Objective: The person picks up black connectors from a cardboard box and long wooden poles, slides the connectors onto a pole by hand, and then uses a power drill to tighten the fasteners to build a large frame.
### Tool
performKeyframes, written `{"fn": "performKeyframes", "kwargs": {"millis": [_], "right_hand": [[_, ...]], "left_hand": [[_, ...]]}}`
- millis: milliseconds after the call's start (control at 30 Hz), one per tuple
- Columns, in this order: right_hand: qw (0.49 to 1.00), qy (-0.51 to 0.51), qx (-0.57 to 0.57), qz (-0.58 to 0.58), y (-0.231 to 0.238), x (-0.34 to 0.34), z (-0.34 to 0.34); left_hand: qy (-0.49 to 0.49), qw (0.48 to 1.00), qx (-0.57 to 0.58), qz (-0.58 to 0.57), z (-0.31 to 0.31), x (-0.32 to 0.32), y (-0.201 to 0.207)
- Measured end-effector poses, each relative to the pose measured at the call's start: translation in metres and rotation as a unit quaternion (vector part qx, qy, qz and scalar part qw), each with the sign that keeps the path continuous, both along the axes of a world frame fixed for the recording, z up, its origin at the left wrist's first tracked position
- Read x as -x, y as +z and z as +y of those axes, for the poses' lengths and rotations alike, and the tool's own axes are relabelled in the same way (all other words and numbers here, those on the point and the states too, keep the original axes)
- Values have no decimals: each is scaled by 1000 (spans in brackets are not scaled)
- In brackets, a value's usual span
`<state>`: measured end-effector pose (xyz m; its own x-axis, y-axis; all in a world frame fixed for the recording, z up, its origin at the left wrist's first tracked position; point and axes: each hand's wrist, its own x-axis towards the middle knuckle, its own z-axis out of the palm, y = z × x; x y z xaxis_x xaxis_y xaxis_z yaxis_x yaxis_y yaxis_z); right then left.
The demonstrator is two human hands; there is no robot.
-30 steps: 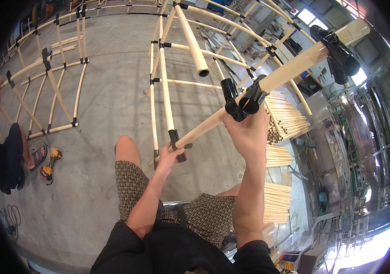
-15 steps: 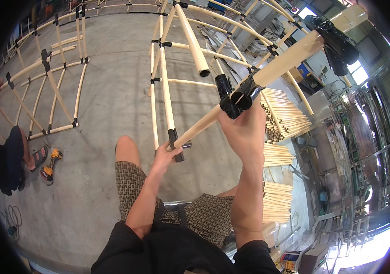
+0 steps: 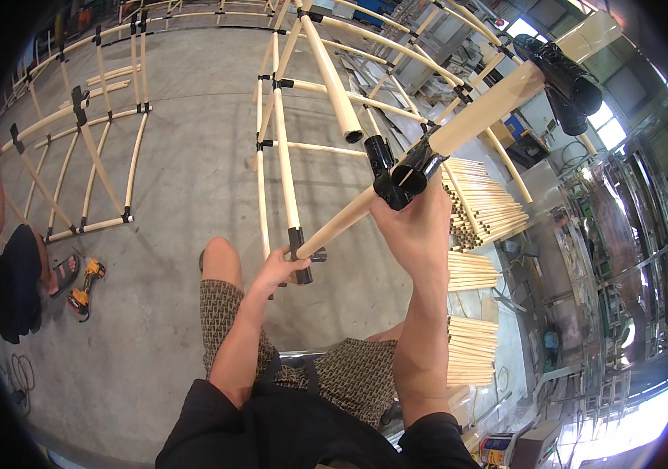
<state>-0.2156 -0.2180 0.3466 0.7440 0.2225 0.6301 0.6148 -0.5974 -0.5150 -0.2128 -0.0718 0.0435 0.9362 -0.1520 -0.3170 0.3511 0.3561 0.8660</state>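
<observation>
A long cream pipe [image 3: 490, 111] slants from low in the middle up to the right, with black pipe joints on it. My right hand [image 3: 418, 230] is closed round the pipe and its middle black joint [image 3: 403, 180], whose open sockets show. Lower left, my left hand [image 3: 273, 270] is wrapped at the pipe's lower end, by a black corner joint [image 3: 300, 254] on the upright cream pipe [image 3: 287, 168]; its fingers are partly hidden. Another cream pipe [image 3: 332, 86] comes down from the frame, its open end just above and left of the middle joint, apart from it.
Bundles of cream pipes [image 3: 471, 270] lie on the right, beside metal racks [image 3: 623, 258]. At left, another person [image 3: 14, 266] sits by a second pipe frame [image 3: 88, 168]; a yellow cordless drill [image 3: 86, 289] lies on the concrete floor [image 3: 170, 187].
The slanting pipe's upper end and its joints have shifted slightly left. My left hand is a little lower and further left. Both hands keep their grip.
</observation>
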Motion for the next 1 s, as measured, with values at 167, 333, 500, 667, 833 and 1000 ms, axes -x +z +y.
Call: {"fn": "performKeyframes", "kwargs": {"millis": [167, 333, 500, 667, 833, 1000], "right_hand": [[1000, -1, -8, -4, 1, -2, -6], [999, -32, -6, 22, 7, 4, -3], [998, -48, -19, 30, 7, 7, 4], [995, -44, -61, 65, 3, 4, 4], [989, -46, -107, 95, 2, -3, -4], [989, -35, -120, 82, 0, 0, 4]], "left_hand": [[12, 999, -36, -4, -4, 4, 11], [10, 999, -21, -27, -9, 7, 4], [-45, 999, -15, -12, 5, -2, 9], [-87, 996, 35, -14, 15, -7, 3], [-8, 999, -20, -43, -8, 2, 7], [-12, 999, -41, -31, -4, -1, 4]]}}
